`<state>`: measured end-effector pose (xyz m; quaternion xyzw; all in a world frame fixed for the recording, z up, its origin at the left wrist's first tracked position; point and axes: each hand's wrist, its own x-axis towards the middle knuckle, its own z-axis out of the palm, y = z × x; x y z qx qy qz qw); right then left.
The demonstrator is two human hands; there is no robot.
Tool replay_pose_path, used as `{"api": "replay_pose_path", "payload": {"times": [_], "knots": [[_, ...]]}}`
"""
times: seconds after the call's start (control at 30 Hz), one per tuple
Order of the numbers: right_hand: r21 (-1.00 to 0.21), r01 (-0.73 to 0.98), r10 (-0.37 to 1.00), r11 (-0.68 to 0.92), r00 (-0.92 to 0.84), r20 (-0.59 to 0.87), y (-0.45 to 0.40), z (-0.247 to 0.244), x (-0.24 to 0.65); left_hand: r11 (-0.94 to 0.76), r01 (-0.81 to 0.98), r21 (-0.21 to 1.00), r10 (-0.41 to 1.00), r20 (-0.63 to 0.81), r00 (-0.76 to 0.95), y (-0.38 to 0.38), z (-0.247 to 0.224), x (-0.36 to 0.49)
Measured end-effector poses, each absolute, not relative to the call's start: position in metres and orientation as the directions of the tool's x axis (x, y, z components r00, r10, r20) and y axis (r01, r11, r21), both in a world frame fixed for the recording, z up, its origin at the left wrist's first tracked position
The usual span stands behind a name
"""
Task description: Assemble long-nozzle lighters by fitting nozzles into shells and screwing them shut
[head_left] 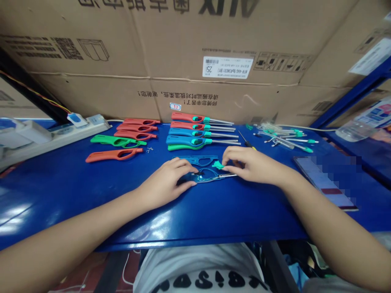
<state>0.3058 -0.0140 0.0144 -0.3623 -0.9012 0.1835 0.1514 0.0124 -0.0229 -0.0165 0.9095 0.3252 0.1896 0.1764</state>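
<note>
My left hand (168, 181) grips the handle end of an opened blue lighter half-shell (208, 176) lying on the blue table, with thumb and fingers on either side. Small inner parts show in the shell, and a metal tube (227, 176) points right from it. Between thumb and forefinger of my right hand (249, 163) is a small teal-green plastic piece (217, 165), just above the shell. A second blue half-shell (195, 158) rests right behind. My left fingers hide part of the handle.
Several assembled long-nosed lighters (186, 132) lie in a stack behind my hands. Red, orange and green casings (117, 154) are at left, near tiny metal bits (149, 150). A screwdriver (249, 143), several tube parts (284, 138) and a flat tablet-like object (326, 183) lie right. A carton (171, 49) walls the back.
</note>
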Motion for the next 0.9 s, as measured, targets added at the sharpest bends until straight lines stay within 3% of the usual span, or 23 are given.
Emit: {"api": "replay_pose_path", "payload": {"times": [0.43, 0.7, 0.9], "knots": [[-0.442, 0.552, 0.665, 0.707, -0.731, 0.151, -0.026, -0.011, 0.273, -0.626, 0.528, 0.574, 0.727, 0.182, 0.662, -0.025, -0.016, 0.015], [-0.157, 0.532, 0.554, 0.832, -0.796, 0.244, -0.031, -0.018, 0.27, -0.549, 0.521, 0.653, 0.762, 0.136, 0.633, -0.024, -0.015, 0.016], [-0.121, 0.552, 0.564, 0.825, -0.796, 0.218, -0.035, -0.015, 0.267, -0.563, 0.523, 0.64, 0.757, 0.145, 0.636, -0.024, -0.015, 0.015]]}}
